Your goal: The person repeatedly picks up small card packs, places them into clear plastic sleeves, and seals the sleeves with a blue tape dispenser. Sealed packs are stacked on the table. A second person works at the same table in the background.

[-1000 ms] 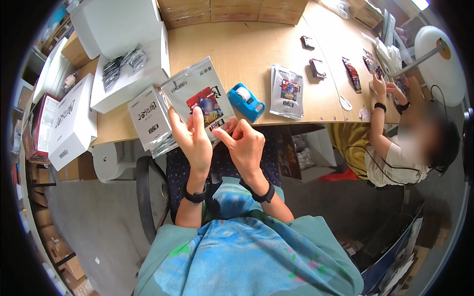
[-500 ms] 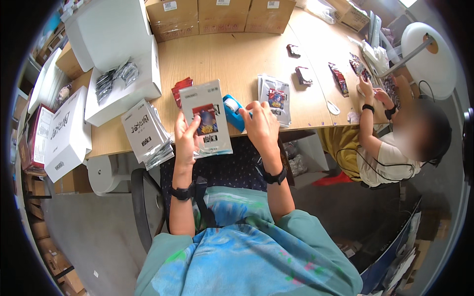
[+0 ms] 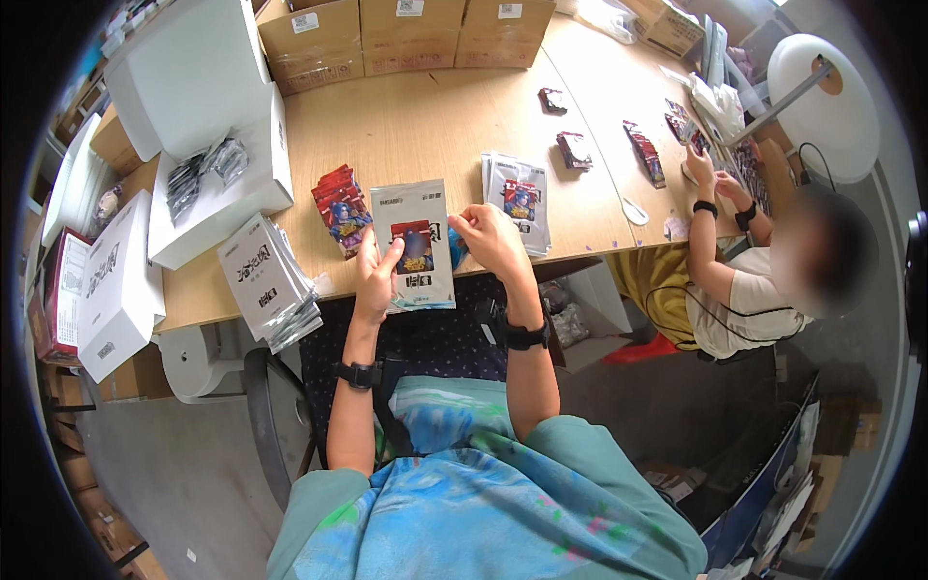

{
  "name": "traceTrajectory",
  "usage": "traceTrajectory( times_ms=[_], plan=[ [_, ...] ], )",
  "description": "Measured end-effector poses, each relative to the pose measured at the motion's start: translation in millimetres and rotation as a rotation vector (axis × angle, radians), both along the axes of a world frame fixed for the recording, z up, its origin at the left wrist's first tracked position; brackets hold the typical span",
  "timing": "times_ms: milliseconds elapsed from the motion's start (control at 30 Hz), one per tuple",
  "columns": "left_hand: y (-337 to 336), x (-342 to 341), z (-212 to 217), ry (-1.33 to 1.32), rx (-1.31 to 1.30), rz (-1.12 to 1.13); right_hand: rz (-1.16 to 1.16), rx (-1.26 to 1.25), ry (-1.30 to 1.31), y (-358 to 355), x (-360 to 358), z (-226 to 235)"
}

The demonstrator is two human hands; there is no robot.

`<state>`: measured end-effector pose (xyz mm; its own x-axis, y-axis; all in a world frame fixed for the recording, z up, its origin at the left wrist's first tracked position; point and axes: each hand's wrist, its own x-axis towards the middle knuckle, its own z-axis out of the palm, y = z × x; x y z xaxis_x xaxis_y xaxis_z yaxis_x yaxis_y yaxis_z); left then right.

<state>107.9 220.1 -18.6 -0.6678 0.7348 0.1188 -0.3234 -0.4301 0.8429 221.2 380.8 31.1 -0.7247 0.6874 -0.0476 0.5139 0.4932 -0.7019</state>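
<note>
My left hand (image 3: 375, 278) grips a flat white-and-silver packet (image 3: 418, 201) held upright over the table's front edge. Its thumb presses a small red card pack (image 3: 414, 249) against the packet's front. At the packet's right edge, my right hand (image 3: 495, 240) has thumb and forefinger pinched together; whatever is between them is too small to make out. A blue tape dispenser (image 3: 458, 246) shows partly between the packet and my right hand. Red foil card packs (image 3: 338, 205) lie fanned out behind my left hand. To the right lies a stack of similar white packets (image 3: 534, 193) with a red pack on top.
Another packet stack (image 3: 259, 275) overhangs the table edge at left, near an open white box (image 3: 280, 159) holding silver pouches. Cardboard boxes (image 3: 411, 43) line the back. On the right, a co-worker's hands (image 3: 710, 174) handle card packs beside a white lamp (image 3: 822, 92).
My right hand has moved from above the tape dispenser to the packet's right edge. The held packet now sits lower relative to the table, and more of the fanned red packs shows.
</note>
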Motion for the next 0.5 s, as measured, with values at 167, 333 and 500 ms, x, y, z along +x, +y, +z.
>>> traceTrajectory(
  times_ms=[167,333,500],
  plan=[
    [-1,2,3,0.032,-0.050,-0.007,-0.005,-0.420,0.327,-3,18,-8],
    [1,0,-3,0.089,-0.060,0.011,0.027,-0.661,0.521,-7,38,-11],
    [-1,2,3,0.041,-0.089,-0.022,-0.056,-0.736,0.656,-18,44,-30]
  ],
)
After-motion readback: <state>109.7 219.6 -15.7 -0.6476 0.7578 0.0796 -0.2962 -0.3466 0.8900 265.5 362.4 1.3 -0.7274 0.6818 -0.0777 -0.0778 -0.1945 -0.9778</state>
